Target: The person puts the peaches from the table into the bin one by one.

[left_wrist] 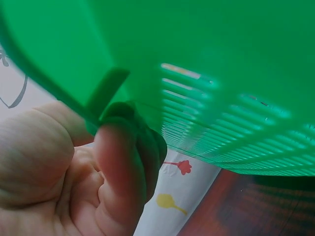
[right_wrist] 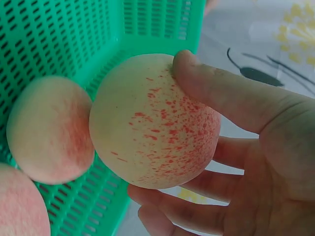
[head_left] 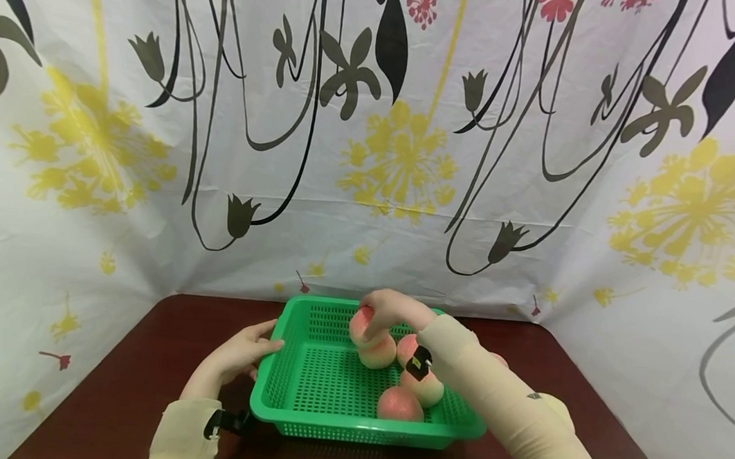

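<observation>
A round, red-speckled cream peach (right_wrist: 150,123) is held near the far edge of a rectangular, perforated green plastic basket (head_left: 345,420), gripped by its left rim

Smooth plastic, matt skins, wrinkled cloth

The basket (head_left: 364,421) is green moulded plastic, smooth, with a light gloss along its rim and rows of slots piercing its walls and base. The gripped peach (right_wrist: 147,123) has a smooth, matt, pale surface flecked with red; the other peaches (head_left: 400,404) share that dull finish. The backdrop (head_left: 365,278) is a thin, creased sheet with a printed pattern. The sleeves (head_left: 176,434) are matt, wrinkled cloth. The tabletop (head_left: 149,357) is smooth and dark with a low sheen, perhaps wood, though the dim view hides any grain.
</observation>
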The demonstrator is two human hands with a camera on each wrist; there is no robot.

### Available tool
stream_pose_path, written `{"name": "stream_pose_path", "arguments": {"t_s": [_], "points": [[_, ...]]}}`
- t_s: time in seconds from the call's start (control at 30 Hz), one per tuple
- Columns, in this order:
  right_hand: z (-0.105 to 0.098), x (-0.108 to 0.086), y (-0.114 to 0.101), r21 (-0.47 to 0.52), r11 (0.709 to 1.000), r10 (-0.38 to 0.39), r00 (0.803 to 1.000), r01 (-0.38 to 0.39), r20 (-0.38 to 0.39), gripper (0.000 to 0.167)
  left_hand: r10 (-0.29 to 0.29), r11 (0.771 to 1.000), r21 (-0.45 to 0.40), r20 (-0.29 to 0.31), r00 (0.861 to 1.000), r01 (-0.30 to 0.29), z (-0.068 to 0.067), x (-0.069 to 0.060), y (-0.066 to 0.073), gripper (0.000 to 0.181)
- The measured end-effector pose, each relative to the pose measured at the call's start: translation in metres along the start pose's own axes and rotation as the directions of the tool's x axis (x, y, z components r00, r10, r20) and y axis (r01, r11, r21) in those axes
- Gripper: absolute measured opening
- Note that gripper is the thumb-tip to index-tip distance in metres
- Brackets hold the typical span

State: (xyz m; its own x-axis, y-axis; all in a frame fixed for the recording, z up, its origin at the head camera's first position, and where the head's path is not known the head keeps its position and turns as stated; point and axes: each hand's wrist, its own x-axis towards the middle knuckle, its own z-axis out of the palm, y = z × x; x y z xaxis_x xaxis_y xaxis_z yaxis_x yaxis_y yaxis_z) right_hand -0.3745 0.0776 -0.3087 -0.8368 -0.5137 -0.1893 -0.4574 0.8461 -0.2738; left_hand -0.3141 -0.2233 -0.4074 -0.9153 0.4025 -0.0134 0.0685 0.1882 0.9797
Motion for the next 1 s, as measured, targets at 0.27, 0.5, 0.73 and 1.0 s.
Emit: {"name": "stream_pose_path", "arguments": {"t_s": [0.27, 0.5, 0.73, 1.0], "points": [[0.019, -0.002, -0.010, -0.055, 0.997, -0.047, 0.999, 0.048, 0.020, 0.056, 0.006, 1.000, 0.007, 0.012, 1.000, -0.006, 0.000, 0.000, 0.000, 0.075], [0.026, -0.005, -0.013, -0.044, 0.998, -0.049, 0.999, 0.049, 0.013, 0.055, 0.006, 1.000, -0.005, 0.015, 1.000, -0.006, -0.001, 0.000, 0.001, 0.075], [0.032, -0.008, -0.015, -0.015, 0.999, -0.043, 0.999, 0.044, 0.027, 0.054, 0.002, 1.000, 0.003, 0.012, 1.000, -0.002, -0.001, 0.001, 0.000, 0.075], [0.044, -0.012, -0.012, 0.034, 0.999, -0.034, 0.998, 0.032, 0.057, 0.050, 0.004, 1.000, -0.006, 0.018, 1.000, -0.004, -0.001, 0.001, -0.002, 0.074]]}}
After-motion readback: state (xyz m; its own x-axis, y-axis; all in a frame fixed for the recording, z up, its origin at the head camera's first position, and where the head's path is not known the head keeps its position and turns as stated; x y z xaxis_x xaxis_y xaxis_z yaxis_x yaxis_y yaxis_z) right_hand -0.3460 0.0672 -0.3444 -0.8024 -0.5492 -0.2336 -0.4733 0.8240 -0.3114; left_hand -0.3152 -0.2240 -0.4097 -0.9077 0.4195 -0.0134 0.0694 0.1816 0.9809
